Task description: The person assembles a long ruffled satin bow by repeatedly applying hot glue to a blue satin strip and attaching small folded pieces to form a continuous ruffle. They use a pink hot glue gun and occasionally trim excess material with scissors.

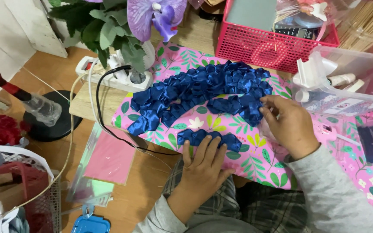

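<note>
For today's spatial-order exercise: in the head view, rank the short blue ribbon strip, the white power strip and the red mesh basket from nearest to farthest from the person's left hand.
1. Short blue ribbon strip: under the left hand's fingertips.
2. White power strip: up and to the left, by the plant.
3. Red mesh basket: top right, beyond the ribbons.

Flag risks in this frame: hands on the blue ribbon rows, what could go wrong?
1. The short ribbon row under the left hand lies near the board's front edge; a nudge might push it off.
2. The right hand works at the big arc's end; a tug could disturb neighbouring folds.
3. The black cable crosses the board's left side and may snag.
</note>
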